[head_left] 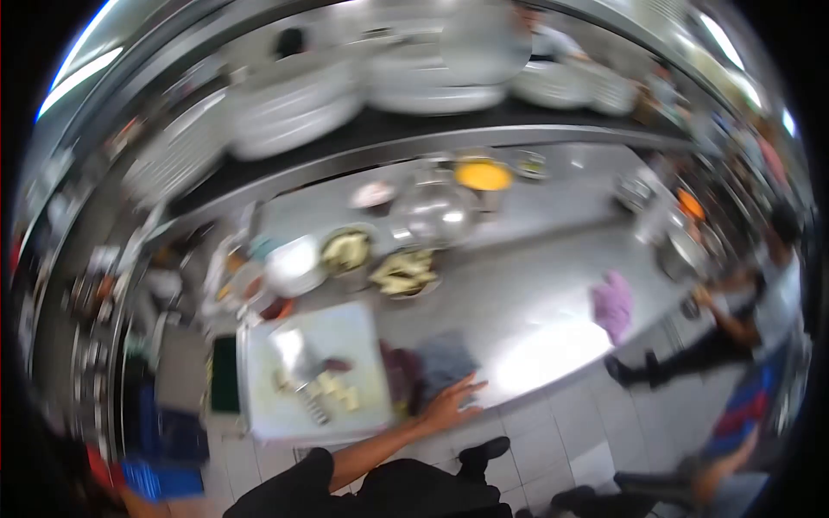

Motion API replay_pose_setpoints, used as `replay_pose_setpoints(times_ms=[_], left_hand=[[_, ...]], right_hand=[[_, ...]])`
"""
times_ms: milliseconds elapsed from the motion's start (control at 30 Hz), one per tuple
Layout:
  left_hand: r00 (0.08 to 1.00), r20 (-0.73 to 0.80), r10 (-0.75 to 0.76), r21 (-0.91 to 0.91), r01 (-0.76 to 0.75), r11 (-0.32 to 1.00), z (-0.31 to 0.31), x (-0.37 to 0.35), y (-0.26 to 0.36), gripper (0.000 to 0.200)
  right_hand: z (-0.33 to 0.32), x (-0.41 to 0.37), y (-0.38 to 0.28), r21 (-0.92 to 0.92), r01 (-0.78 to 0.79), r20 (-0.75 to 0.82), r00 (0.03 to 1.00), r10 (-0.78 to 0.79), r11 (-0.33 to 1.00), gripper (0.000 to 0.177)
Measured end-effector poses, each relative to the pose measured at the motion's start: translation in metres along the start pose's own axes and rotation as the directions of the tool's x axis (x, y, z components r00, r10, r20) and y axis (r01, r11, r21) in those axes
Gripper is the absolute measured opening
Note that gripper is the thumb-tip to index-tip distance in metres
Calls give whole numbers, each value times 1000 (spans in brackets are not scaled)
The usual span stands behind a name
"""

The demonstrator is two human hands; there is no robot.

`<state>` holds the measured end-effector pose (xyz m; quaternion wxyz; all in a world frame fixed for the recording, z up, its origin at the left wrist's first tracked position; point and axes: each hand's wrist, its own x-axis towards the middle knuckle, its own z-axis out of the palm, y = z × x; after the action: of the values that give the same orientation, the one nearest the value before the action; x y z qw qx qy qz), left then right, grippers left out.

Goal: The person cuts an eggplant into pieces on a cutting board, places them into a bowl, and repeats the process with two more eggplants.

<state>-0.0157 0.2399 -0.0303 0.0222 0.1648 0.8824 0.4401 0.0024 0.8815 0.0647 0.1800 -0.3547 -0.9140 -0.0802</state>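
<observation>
My left hand (453, 404), at the end of a black sleeve, reaches over the front edge of the steel table (527, 285). Its fingers are spread and nothing shows in them. Just beyond the fingertips lies a crumpled grey cloth (445, 358), with a dark maroon cloth (401, 375) beside it. To the left is a white cutting board (354, 332) bearing a wide-bladed knife (295, 356), pale cut pieces (341, 393) and a small dark red piece (337, 364). My right hand is out of view. Motion smears the picture.
Behind the board stand two bowls of pale cut pieces (406, 272) (347, 250), a steel bowl (432, 211) and a yellow-filled container (484, 176). A purple cloth (612, 306) lies at the right. Plates (294, 108) fill the shelf above. A person (768, 293) is at the right.
</observation>
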Motion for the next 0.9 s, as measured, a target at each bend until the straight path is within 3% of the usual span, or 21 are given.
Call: replay_pose_setpoints(times_ms=[133, 233, 300, 333, 400, 533, 600, 667, 733, 767, 800, 833, 867, 900], left_hand=[[927, -282, -246, -57, 240, 969, -94, -218, -9, 48], [692, -570, -443, -168, 430, 887, -149, -359, 9, 41], [337, -773, -538, -322, 523, 790, -180, -422, 30, 34], [285, -789, -544, -343, 529, 776, -189, -449, 30, 34], [8, -858, -514, -422, 560, 713, -193, -496, 36, 32], [-211, -759, -615, -572, 667, 477, -144, -590, 20, 32], [-364, -607, -707, -738, 587, 331, -69, -650, -2, 35], [-383, -610, -694, -592, 802, 77, 25, -721, -10, 40], [-613, -554, -563, -802, 574, 164, 133, -771, 5, 40], [-753, -397, -524, -891, 454, 23, 169, -781, 30, 34], [-899, 5, -438, -992, -59, 108, 203, -775, 52, 27], [-901, 260, -348, -922, -339, 189, 234, -769, 72, 21], [-868, 322, -379, -796, -465, 388, 264, -759, 94, 19], [-823, 410, -393, -725, -555, 407, 277, -751, 110, 20]], right_hand=[[-21, -94, -168, 169, 352, 55, 929, -366, 920, 38], [-44, -189, -287, 269, 602, 124, 753, -647, 752, 38], [-64, -252, -352, 311, 719, 176, 599, -782, 621, 39], [-75, -282, -380, 332, 764, 196, 518, -833, 553, 39], [-95, -336, -430, 362, 835, 237, 347, -907, 414, 39], [-137, -420, -513, 411, 901, 277, 25, -961, 142, 39], [-150, -451, -543, 423, 905, 280, -92, -956, 37, 39], [-160, -487, -572, 437, 898, 294, -196, -936, -51, 39], [-171, -530, -595, 451, 884, 308, -284, -908, -124, 39], [-177, -549, -607, 453, 878, 314, -322, -893, -158, 39], [-183, -573, -616, 451, 873, 318, -354, -880, -188, 39], [-188, -596, -626, 442, 868, 323, -390, -862, -227, 39], [-196, -618, -631, 445, 857, 337, -428, -839, -259, 39], [-203, -641, -637, 441, 852, 349, -452, -821, -281, 40]])
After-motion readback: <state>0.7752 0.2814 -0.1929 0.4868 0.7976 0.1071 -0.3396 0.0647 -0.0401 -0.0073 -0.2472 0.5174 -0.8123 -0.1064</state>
